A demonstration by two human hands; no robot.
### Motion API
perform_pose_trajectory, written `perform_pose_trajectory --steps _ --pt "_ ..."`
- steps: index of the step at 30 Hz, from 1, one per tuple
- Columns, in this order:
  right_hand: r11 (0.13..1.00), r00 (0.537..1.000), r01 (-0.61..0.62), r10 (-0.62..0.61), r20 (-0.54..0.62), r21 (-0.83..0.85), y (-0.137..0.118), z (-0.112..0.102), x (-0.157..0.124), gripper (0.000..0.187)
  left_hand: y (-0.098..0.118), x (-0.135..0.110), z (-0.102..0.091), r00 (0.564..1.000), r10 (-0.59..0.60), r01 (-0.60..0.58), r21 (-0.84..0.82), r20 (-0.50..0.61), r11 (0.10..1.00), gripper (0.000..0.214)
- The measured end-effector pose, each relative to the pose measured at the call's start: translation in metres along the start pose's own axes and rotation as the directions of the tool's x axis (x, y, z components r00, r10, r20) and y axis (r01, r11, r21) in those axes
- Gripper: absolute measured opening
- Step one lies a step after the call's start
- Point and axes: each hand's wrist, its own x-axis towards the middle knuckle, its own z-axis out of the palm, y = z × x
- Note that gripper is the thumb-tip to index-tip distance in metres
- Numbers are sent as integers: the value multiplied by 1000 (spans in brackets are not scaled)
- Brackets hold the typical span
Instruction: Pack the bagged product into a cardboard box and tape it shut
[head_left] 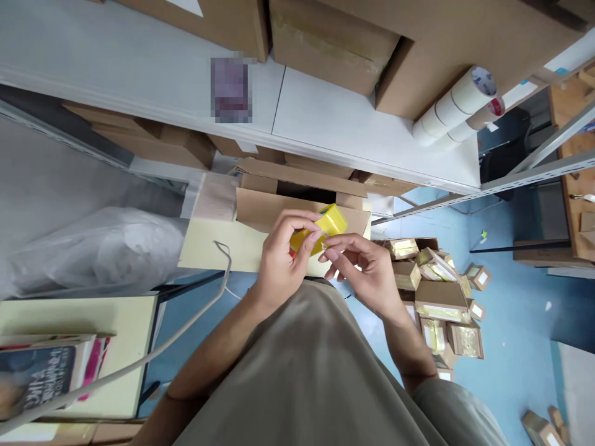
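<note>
On the head camera I see the left hand (279, 257) clamped around a small yellow box (331, 222), fingers curled over its top. The right hand (362, 266) meets it, thumb and forefinger pinched at the box's near corner. The box is held in the air just above an open carton (297, 201), which sits at the far edge of a pale desk (204, 248). Tape rolls (453, 108) lie at the shelf's (325, 118) right end. Small cardboard packets (437, 297) are piled on the blue floor (515, 322) to the right.
</note>
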Motion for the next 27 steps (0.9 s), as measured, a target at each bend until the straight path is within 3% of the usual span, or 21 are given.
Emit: perform_pose_trajectory --steps 11,17,22,25,27 --pt "996 970 74 -84 -229 -54 25 20 -4 32 -3 -4 6 994 -52 48 -54 -92 997 7" --pt "996 967 29 -49 -251 -81 35 19 -3 39 -1 -6 6 993 -79 71 -86 -93 994 9" --pt "990 915 59 -106 -388 -130 28 15 -16 36 -2 -5 4 990 -84 74 -98 -109 992 9" --pt "995 928 88 -102 -359 -57 16 16 -24 23 -2 -5 3 990 -80 68 -99 -116 993 10" --pt "995 958 85 -69 -278 46 11 20 -24 26 -2 -5 2 990 -74 63 -93 -119 994 10"
